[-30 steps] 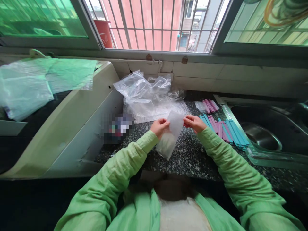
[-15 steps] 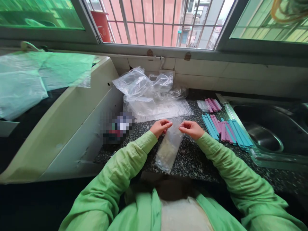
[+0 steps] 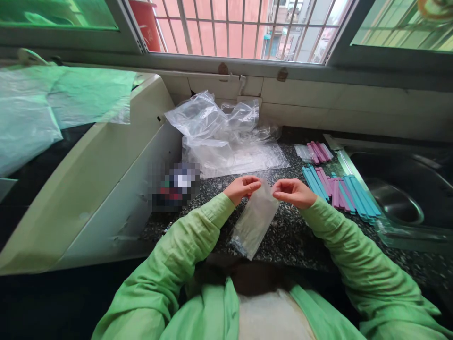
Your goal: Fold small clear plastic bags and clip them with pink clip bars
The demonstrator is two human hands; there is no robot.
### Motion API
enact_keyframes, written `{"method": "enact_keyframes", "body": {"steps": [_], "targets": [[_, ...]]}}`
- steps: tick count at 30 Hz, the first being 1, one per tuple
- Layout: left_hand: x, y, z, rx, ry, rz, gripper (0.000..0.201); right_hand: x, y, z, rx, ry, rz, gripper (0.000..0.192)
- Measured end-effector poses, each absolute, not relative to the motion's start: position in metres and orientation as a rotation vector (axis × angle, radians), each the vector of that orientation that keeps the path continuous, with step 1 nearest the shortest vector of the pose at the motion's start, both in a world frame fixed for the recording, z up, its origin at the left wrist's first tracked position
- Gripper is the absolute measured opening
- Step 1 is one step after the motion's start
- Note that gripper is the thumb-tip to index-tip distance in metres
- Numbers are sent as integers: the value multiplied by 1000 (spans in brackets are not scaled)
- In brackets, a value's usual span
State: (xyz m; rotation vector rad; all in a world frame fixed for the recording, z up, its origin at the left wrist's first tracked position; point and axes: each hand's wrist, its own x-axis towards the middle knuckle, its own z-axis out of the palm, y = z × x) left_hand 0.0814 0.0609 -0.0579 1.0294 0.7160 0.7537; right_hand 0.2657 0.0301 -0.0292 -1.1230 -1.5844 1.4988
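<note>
A narrow clear plastic bag (image 3: 255, 219) slants over the front of the speckled dark counter, its lower end toward me. My left hand (image 3: 244, 188) pinches the upper left corner between thumb and fingers. At the opposite upper corner, my right hand (image 3: 294, 192) is closed in a pinch on the bag's edge. The bag looks flat and cloudy; whether anything is inside, I cannot tell. Beyond both hands lies a heap of crumpled clear plastic bags (image 3: 226, 137). Right of my right hand are rows of teal sealing clips (image 3: 359, 198) and pink sealing clips (image 3: 320, 152).
A metal sink (image 3: 396, 198) is set into the counter at the right. On the left stands a pale slanted appliance (image 3: 116, 179) with a plastic sheet (image 3: 92, 97) over it. Beside it is a blurred-out object (image 3: 175, 186). A barred window is behind the counter.
My right hand has moved slightly right and now meets the bag's upper edge. The bag's top is spread wider between my hands. The whole view has shifted a little.
</note>
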Motion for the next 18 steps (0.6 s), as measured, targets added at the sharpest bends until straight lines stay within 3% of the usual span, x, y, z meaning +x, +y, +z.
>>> {"method": "enact_keyframes", "body": {"steps": [8,13,18], "targets": [[86,57,-53,1118,730,855,48,269,35,-33,-1142,-1502,1477,36],[82,55,-60,1194,781,706,51,274,40,-36,-1173,-1381,1272,38],[77,56,-72,1267,833,613,42,290,49,-36,-1186,-1180,1099,37]]}}
